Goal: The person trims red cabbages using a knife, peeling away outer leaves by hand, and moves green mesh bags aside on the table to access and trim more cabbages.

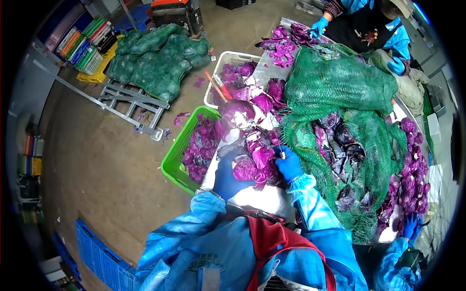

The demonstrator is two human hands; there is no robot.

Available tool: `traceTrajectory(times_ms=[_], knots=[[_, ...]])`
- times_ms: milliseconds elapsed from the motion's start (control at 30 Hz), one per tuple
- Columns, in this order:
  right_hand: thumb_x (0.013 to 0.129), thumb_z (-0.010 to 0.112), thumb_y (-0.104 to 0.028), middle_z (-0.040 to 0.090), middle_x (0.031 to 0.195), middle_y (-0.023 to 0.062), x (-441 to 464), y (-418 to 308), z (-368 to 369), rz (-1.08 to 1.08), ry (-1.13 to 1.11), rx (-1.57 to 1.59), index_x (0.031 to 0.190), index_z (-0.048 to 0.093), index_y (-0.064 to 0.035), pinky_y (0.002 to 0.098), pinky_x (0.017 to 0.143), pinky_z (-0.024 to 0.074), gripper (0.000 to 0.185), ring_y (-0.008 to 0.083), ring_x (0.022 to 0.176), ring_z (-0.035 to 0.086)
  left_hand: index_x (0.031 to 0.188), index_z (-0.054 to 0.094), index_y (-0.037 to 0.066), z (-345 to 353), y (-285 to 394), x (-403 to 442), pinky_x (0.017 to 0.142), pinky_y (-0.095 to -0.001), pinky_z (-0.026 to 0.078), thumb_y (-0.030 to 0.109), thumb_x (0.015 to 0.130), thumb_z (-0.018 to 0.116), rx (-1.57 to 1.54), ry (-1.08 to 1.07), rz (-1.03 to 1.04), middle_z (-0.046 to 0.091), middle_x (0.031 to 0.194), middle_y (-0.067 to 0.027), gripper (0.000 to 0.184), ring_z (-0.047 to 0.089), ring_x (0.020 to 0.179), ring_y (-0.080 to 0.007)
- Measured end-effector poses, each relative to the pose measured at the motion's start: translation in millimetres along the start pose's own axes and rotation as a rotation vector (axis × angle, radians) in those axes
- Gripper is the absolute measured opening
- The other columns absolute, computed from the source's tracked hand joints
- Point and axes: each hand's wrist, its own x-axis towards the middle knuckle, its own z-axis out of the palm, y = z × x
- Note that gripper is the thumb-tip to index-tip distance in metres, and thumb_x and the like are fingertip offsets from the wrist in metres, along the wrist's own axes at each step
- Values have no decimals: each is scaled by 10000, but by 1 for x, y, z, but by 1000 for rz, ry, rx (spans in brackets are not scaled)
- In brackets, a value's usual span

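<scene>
My left hand (230, 178), in a blue glove and smeared by motion, curves round the left side of a red cabbage (244, 168), thumb stretched below it. My right hand (290, 165), also blue-gloved, is closed on what looks like a small knife (282, 154); its pale handle end shows and most of it is hidden. Loose purple leaves (261, 149) lie between my hands. Just beyond them sits a cabbage with a pale cut face (239, 114). Two tools with an orange handle (215, 86) and a red handle (226, 92) stand near it.
A green basket (170, 160) and a white basket (211, 92) hold purple leaves at left. Green net sacks (340, 85) lie at right, before rows of red cabbages (412, 167). A co-worker's gloved hand (319, 26) is across the table, another's (411, 225) lower right.
</scene>
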Motion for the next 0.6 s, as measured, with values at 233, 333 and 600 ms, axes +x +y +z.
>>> traceTrajectory(times_ms=[233,333,600], knots=[[791,643,-430,617,985,175,-16,-64,28,-202,-138,-264,1048,613,-78,409,777,487,436,343,907,608,1232,434,34,4,16,1,934,-426,432,231,512,867,-88,106,77,455,1256,-174,863,476,1159,-316],[792,612,-510,616,940,171,-8,-71,29,-181,-279,-419,925,633,-97,426,732,484,434,358,863,600,1254,390,16,13,5,-12,922,-378,439,138,560,845,-556,184,-188,441,1238,-148,839,485,1116,-233],[794,602,-342,620,779,157,-15,-60,18,-336,-237,-459,790,629,-103,458,623,479,241,365,701,600,1292,323,28,36,-18,-22,943,-367,409,152,578,833,-339,165,-174,415,1195,-117,886,454,1109,-239]])
